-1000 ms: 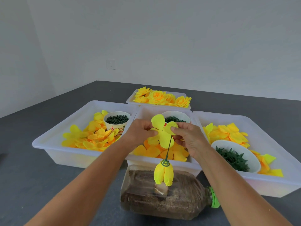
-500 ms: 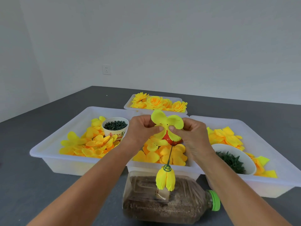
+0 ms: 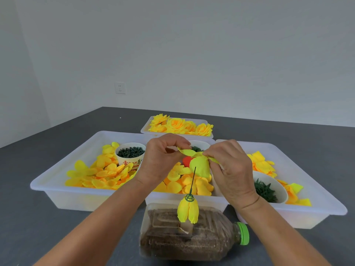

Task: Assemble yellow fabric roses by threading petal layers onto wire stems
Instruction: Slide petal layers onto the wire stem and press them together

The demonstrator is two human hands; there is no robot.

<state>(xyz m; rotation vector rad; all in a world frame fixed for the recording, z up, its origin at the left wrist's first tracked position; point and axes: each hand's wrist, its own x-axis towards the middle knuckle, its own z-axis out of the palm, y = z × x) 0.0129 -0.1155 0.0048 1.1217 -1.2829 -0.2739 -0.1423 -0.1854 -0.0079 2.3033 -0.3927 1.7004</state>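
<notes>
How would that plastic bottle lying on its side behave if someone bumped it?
The bottle looks packed with brown grainy filling, so it is probably heavy for its size and hard to shift. Its body looks flat-sided rather than round, so it likely would not roll. A wire stem with a yellow bud stands from it, suggesting it serves as a steady base.

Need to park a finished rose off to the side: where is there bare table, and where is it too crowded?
Bare dark table lies left of the left tray, and behind the far tray of roses. A smaller patch shows right of the bottle, under the right tray. Crowded: the middle, where both hands work the petal layer over the wire stem.
</notes>
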